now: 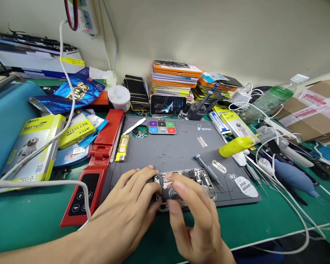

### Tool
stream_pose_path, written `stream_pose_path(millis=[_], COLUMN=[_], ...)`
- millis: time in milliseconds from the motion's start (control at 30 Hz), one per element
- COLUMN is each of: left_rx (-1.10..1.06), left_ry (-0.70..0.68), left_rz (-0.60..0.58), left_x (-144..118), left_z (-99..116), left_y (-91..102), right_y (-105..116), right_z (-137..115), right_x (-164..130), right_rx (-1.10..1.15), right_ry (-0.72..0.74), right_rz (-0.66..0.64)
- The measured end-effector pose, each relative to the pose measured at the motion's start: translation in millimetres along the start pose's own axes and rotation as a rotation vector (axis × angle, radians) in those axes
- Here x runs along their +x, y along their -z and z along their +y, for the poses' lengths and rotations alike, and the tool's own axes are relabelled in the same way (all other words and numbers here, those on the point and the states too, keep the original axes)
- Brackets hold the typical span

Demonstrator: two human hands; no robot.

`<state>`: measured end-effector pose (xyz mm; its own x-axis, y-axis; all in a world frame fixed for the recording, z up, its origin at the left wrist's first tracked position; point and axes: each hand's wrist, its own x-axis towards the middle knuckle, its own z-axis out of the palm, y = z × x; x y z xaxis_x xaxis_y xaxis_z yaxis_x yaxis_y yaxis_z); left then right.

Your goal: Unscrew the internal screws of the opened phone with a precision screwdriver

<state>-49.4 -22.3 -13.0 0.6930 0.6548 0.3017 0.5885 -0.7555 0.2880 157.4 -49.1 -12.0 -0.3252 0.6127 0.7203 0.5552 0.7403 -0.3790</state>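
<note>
Cluttered green bench (22,216) w/ grey repair mat (176,154); opened phone (192,179) is laid at mat's 6 o'clock edge. Phone's 9 o'clock end is pressed by left hand (129,205), fingers together and flat. Small screwdriver (172,193) is pinched between right hand (194,216) thumb & fingertips, over phone.

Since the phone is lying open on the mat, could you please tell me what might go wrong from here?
1. The right hand holds a screwdriver upright over the open phone; a slip could scratch its exposed parts.
2. A second screwdriver and a small metal part lie loose beside the phone on the mat; the hands might knock them away.
3. White cables loop near the mat and could snag.
</note>
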Motion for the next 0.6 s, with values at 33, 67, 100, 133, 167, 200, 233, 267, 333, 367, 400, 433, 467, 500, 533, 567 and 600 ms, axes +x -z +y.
stream_pose_path(millis=[33,67,100,133,167,200,233,267,333,367,400,433,467,500,533,567,600], left_rx=[-0.017,-0.037,-0.059,-0.077,-0.087,-0.083,-0.070,-0.051,-0.026,-0.029,-0.044,-0.063,-0.079,-0.089,-0.094,-0.091,-0.086], left_ry=[0.017,0.031,0.041,0.046,0.045,0.039,0.033,0.031,0.036,0.041,0.050,0.059,0.070,0.082,0.090,0.095,0.091], left_rz=[-0.006,-0.013,-0.020,-0.028,-0.034,-0.039,-0.041,-0.041,-0.040,-0.043,-0.050,-0.056,-0.061,-0.062,-0.058,-0.053,-0.050], left_x=[0.1,0.1,0.0,-0.2,-0.5,-0.9,-1.4,-1.9,-3.1,-3.8,-4.4,-5.0,-5.5,-5.8,-6.0,-5.9,-5.5], left_z=[-0.1,-0.2,-0.3,-0.5,-0.9,-1.5,-2.1,-2.8,-4.2,-4.6,-5.0,-5.2,-5.4,-5.5,-5.5,-5.5,-5.5], left_y=[0.9,2.0,2.9,3.6,4.0,3.8,3.2,2.2,-0.4,-1.8,-3.1,-4.2,-5.1,-5.8,-6.2,-6.4,-6.4], right_y=[-0.3,-0.7,-1.1,-1.8,-2.6,-3.5,-4.5,-5.4,-6.2,-6.0,-5.5,-4.7,-3.7,-2.6,-1.7,-1.1,-0.8], right_z=[0.0,-0.2,-0.3,-0.5,-0.7,-1.0,-1.3,-1.7,-2.9,-3.6,-4.3,-4.9,-5.4,-5.6,-5.5,-5.2,-4.7], right_x=[-1.3,-2.2,-2.7,-2.8,-2.6,-2.4,-2.2,-2.2,-3.4,-4.5,-6.0,-7.6,-9.1,-10.4,-11.3,-11.8,-11.9], right_rx=[0.004,0.008,0.006,-0.001,-0.010,-0.013,-0.011,0.000,0.032,0.048,0.069,0.092,0.116,0.135,0.149,0.158,0.158], right_ry=[0.002,-0.003,-0.015,-0.023,-0.028,-0.024,-0.016,-0.005,0.000,-0.003,-0.015,-0.030,-0.042,-0.053,-0.065,-0.076,-0.087], right_rz=[0.006,0.008,0.009,0.010,0.018,0.034,0.050,0.066,0.078,0.080,0.084,0.092,0.104,0.119,0.133,0.149,0.165])
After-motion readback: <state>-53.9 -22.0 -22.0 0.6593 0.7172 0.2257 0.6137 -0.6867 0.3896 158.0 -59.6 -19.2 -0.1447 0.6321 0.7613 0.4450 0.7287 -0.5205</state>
